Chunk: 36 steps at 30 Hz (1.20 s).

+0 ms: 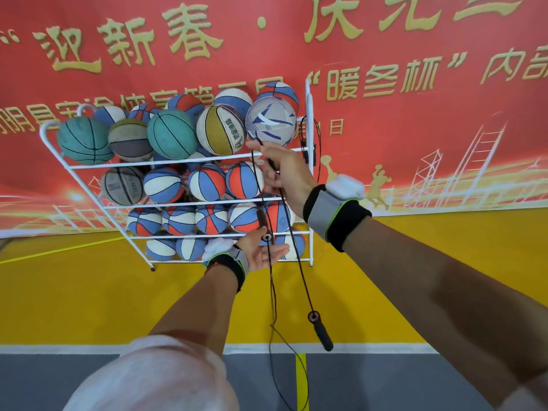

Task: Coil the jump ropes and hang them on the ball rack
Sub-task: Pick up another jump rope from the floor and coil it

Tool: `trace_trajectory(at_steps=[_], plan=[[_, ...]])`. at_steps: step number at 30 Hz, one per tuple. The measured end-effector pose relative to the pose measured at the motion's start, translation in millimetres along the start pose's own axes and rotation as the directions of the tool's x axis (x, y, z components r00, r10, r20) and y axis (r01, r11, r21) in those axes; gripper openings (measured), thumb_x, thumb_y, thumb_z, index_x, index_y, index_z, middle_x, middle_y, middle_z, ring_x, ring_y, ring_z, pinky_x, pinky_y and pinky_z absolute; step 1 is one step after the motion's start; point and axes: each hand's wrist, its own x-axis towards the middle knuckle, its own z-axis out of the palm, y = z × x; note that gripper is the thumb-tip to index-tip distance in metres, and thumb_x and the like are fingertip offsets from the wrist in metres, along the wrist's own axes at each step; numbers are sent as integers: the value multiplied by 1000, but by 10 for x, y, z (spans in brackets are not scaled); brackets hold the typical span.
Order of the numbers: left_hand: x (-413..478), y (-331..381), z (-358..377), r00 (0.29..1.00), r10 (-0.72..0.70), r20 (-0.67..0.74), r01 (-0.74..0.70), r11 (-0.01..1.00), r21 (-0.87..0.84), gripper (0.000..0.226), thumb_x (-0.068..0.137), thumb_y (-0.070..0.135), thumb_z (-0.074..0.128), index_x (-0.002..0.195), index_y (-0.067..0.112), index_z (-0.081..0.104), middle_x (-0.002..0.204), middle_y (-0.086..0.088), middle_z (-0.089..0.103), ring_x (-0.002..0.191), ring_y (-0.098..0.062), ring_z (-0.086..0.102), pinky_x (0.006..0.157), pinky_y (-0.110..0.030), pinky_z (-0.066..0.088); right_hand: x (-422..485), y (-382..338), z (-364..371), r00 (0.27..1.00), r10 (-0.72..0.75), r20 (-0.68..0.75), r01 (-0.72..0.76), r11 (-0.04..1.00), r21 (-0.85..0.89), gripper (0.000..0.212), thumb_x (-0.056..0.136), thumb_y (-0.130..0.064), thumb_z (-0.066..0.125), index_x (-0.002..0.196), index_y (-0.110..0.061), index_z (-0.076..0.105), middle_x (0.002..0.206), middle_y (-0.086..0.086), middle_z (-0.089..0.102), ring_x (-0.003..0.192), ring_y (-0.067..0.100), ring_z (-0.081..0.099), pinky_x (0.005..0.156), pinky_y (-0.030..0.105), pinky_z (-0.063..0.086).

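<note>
**Entry: jump rope, coiling stage, not yet hung**

- **Right grip** (283,173): raised in front of the upper right corner of the ball rack (309,105). Its fingers are clamped round the jump rope (305,289), and several strands drop from it.
- **Left grip** (262,253): lower down, palm up with fingers straight. The first handle (262,219) stands against its thumb side, cord end pointing down. Whether the thumb pinches that handle cannot be told.
- **Second handle** (322,335): dangles free below both grips, over the yellow floor (89,292) and well apart from the first.
- **Slack**: a long loop hangs from the first handle and runs out of view at the bottom edge.
- **Hung rope** (310,154): a dark rope is already draped on the rack's right post, just beside your right grip.
- **Surroundings**: basketballs (172,133) fill the rack's tiers, with a red banner (415,69) behind.

**Step in hand**: you look to be partway through coiling. Some of the cord is held up top, but the slack and both handles are loose.

**Next move calls for**: lift the hanging slack into the right grip in even loops. Bring the two handles together so neither swings. Only then carry the bundle to the right post. Keep the loops short enough that the cord does not snag on the rack's wires.
</note>
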Motion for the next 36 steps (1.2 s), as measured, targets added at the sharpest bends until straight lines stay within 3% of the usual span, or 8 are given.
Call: trace_trajectory(at_steps=[8, 10, 14, 17, 23, 28, 33, 36], plan=[[92, -1, 214, 987, 101, -128, -118, 984, -130, 44, 104, 44, 38, 128, 9, 53, 99, -11, 70, 65, -23, 73, 60, -33, 59, -230, -212, -91, 970, 109, 218, -111, 994, -5, 31, 93, -20, 46, 99, -1, 70, 48, -4, 45, 41, 11, 25, 54, 27, 33], [13, 106, 324, 972, 182, -145, -199, 973, -113, 33, 106, 37, 37, 100, 15, 60, 78, -1, 65, 52, -14, 64, 58, -27, 53, -298, -139, -186, 945, 181, 273, -171, 983, -62, 29, 89, -19, 47, 79, -2, 68, 51, 0, 48, 42, 12, 32, 54, 27, 37], [-86, 367, 427, 950, 313, 5, -313, 950, -18, 59, 105, 19, 28, 49, 16, 48, 35, 0, 43, 31, -15, 43, 36, -18, 35, -410, 156, -403, 858, 356, 370, -313, 934, -173, 21, 76, -23, 49, 73, -5, 60, 63, 9, 49, 52, 19, 38, 58, 30, 37], [-84, 561, 397, 953, 294, 71, -290, 955, -54, 32, 105, 17, 39, 77, 17, 55, 47, 4, 61, 40, -9, 60, 40, -23, 46, -517, 360, -552, 772, 507, 383, -405, 857, -319, 21, 74, -23, 48, 62, -11, 61, 63, 6, 56, 53, 19, 43, 62, 26, 47], [-60, 755, 444, 951, 308, 18, -302, 942, -143, 12, 93, 19, 67, 101, 10, 67, 88, 0, 68, 66, -6, 66, 60, -20, 58, -627, 698, -836, 590, 761, 271, -516, 613, -598, 30, 70, -29, 51, 80, -9, 72, 98, 11, 75, 99, 26, 68, 111, 44, 39], [-187, 789, 487, 939, 302, 163, -324, 937, 130, 9, 93, 16, 68, 101, 11, 68, 84, -1, 63, 67, -7, 61, 66, -20, 57, -605, 819, -866, 692, 714, 111, -581, 641, -502, 30, 71, -35, 61, 90, -15, 73, 109, 9, 75, 109, 25, 68, 106, 45, 34], [-287, 713, 497, 932, 253, 259, -340, 860, 381, 13, 92, 12, 68, 104, 15, 66, 78, -1, 61, 69, -9, 59, 66, -21, 57, -457, 771, -754, 838, 544, -44, -534, 799, -275, 28, 88, -39, 57, 89, -15, 71, 82, 7, 74, 81, 21, 70, 79, 31, 49], [-283, 677, 460, 943, 236, 235, -308, 888, 341, 4, 97, 18, 62, 96, 15, 64, 88, -4, 62, 76, -13, 59, 74, -27, 58, -353, 699, -642, 900, 395, -184, -431, 869, -244, 29, 97, -28, 53, 85, -7, 68, 63, 4, 66, 62, 20, 60, 57, 23, 47]])
